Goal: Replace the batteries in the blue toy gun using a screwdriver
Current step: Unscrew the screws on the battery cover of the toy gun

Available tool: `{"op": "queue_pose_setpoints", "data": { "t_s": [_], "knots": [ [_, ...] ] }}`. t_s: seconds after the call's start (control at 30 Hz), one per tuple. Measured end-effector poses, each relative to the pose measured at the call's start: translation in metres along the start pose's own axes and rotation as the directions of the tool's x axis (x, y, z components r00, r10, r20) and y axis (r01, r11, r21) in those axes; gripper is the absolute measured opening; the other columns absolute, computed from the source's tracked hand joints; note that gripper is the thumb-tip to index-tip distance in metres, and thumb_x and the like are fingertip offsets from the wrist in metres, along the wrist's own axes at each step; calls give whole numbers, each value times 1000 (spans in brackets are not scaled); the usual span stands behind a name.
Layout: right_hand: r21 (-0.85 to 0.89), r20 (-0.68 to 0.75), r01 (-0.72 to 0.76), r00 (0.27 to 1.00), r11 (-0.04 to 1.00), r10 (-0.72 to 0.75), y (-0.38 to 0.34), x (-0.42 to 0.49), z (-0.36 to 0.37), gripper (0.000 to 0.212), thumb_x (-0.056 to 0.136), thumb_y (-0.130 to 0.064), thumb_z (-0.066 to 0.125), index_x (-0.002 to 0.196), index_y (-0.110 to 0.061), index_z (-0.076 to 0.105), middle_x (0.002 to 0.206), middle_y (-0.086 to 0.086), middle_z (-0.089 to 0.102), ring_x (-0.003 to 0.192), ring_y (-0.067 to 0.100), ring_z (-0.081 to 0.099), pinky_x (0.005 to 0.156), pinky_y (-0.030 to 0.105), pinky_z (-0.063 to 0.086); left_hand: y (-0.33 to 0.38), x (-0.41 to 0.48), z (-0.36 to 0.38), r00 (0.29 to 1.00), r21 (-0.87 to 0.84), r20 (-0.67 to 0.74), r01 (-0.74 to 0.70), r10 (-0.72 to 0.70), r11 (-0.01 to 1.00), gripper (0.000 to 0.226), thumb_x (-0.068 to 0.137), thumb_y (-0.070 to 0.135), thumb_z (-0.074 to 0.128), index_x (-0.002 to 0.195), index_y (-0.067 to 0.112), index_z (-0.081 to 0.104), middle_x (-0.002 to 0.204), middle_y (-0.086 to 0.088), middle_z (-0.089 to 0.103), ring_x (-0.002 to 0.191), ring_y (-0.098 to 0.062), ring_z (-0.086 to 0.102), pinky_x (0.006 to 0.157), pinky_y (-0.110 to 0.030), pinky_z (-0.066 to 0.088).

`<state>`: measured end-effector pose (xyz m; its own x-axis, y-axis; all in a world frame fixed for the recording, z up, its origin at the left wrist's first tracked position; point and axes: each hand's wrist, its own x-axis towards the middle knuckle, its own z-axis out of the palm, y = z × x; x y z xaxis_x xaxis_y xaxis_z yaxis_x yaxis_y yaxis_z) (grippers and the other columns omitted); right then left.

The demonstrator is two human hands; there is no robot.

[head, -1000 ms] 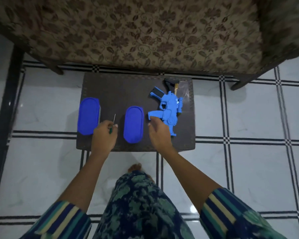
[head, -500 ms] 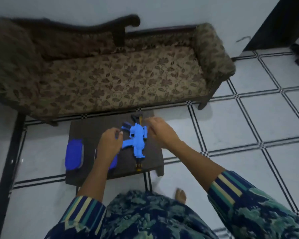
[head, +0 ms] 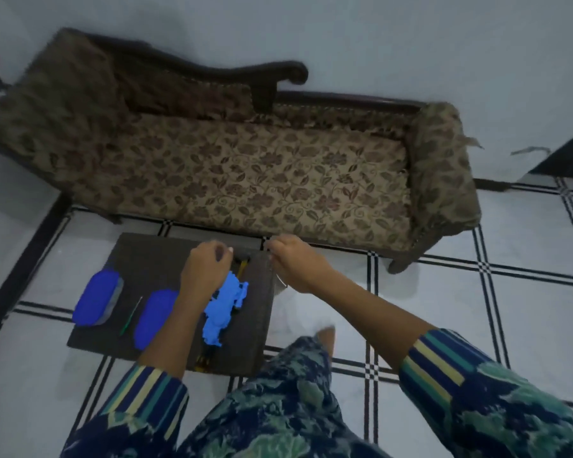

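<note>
Blue toy gun (head: 225, 309) flat on the right half of a low dark table (head: 139, 259), viewed from above by a head-worn camera. Long axis running from the table's near edge toward its far edge, far end leaning slightly right.

Underneath everything, white tiled floor (head: 477, 309) crossed by black lines. Against the wall, a long floral sofa (head: 262, 180), just beyond the table's far edge.

On the table's left half, a blue oval container (head: 96, 299), then a second blue oval container (head: 154, 317) just beside the gun and partly hidden by the left forearm.

Left hand (head: 205, 272) over the far end of the gun, fingers curled; grasping something or nothing, impossible to tell. Right hand (head: 295, 262) at the table's far right corner, just right of the gun's far tip, fingers also curled inward; contents likewise impossible to tell through the blur. Most of the gun therefore on the near side of both hands, toward the body, and closer to the left hand, with the left forearm crossing above its left flank.

Smallest item: green-handled screwdriver (head: 131, 315) lying between the two containers, roughly parallel to the gun, untouched, nearer the left hand. Likely next need: exposing the battery cover, then reaching left for the screwdriver.
</note>
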<state>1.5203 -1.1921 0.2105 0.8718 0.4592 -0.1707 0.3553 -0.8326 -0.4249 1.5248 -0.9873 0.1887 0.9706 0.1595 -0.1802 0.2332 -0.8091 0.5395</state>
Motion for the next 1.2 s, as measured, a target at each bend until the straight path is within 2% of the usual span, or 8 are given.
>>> {"op": "queue_pose_setpoints", "data": {
  "t_s": [0.1, 0.3, 0.43, 0.57, 0.67, 0.77, 0.93, 1.2],
  "knots": [
    [-16, 67, 120, 991, 993, -118, 29, 44, -19, 35, 102, -15, 39, 131, 0, 51, 134, 20, 53, 126, 35, 45, 102, 42, 39, 19, 34, 12, 994, -41, -55, 87, -89, 995, 31, 95, 36, 52, 105, 10, 65, 105, -12, 65, 95, -30, 60, 75, -33, 45],
    [-32, 151, 335, 933, 942, -327, 78, 140, -75, 25, 99, -13, 43, 113, 1, 57, 108, 22, 59, 102, 36, 53, 85, 43, 44, 56, 100, 13, 945, -114, -136, 282, -296, 953, 31, 95, 35, 52, 106, 10, 65, 102, -14, 66, 96, -33, 61, 75, -35, 47],
    [30, 199, 444, 876, 896, -440, 86, 200, -102, 23, 100, -15, 43, 110, 3, 55, 103, 23, 58, 98, 36, 53, 80, 40, 44, 70, 122, 1, 869, -194, -271, 372, -414, 908, 24, 92, 31, 56, 100, 12, 68, 98, -12, 68, 93, -32, 62, 76, -35, 47],
    [63, 283, 591, 762, 804, -583, 71, 245, -121, 27, 102, -15, 42, 116, 4, 54, 112, 24, 57, 106, 35, 50, 85, 39, 39, 75, 129, -4, 774, -239, -363, 461, -519, 855, 19, 92, 27, 57, 97, 13, 68, 98, -10, 68, 91, -29, 62, 74, -33, 46],
    [135, 312, 681, 660, 720, -683, 57, 280, -122, 28, 99, -15, 43, 114, 6, 56, 112, 26, 58, 105, 35, 54, 83, 38, 41, 77, 127, -4, 645, -298, -443, 549, -623, 781, 19, 90, 26, 58, 94, 12, 69, 96, -10, 69, 91, -30, 62, 76, -36, 47],
    [212, 347, 757, 533, 618, -772, 37, 302, -114, 36, 97, -20, 42, 121, 1, 59, 121, 22, 61, 114, 35, 56, 94, 40, 46, 90, 109, 5, 450, -423, -503, 616, -738, 664, 18, 90, 23, 59, 93, 8, 68, 98, -13, 68, 95, -32, 62, 81, -39, 48],
    [247, 383, 846, 363, 473, -850, 7, 305, -102, 35, 99, -18, 49, 131, -3, 56, 132, 18, 58, 124, 34, 52, 103, 42, 44, 110, 82, 13, 223, -544, -483, 682, -847, 490, 20, 91, 23, 58, 89, 6, 66, 90, -15, 69, 89, -33, 64, 74, -34, 44],
    [290, 436, 906, 161, 307, -885, -48, 286, -74, 36, 100, -18, 47, 132, -4, 56, 134, 15, 57, 127, 30, 49, 103, 37, 41, 106, 34, 16, -22, -648, -499, 674, -866, 356, 23, 93, 26, 55, 94, 6, 65, 100, -14, 65, 95, -32, 60, 81, -37, 45]
  ]
}}
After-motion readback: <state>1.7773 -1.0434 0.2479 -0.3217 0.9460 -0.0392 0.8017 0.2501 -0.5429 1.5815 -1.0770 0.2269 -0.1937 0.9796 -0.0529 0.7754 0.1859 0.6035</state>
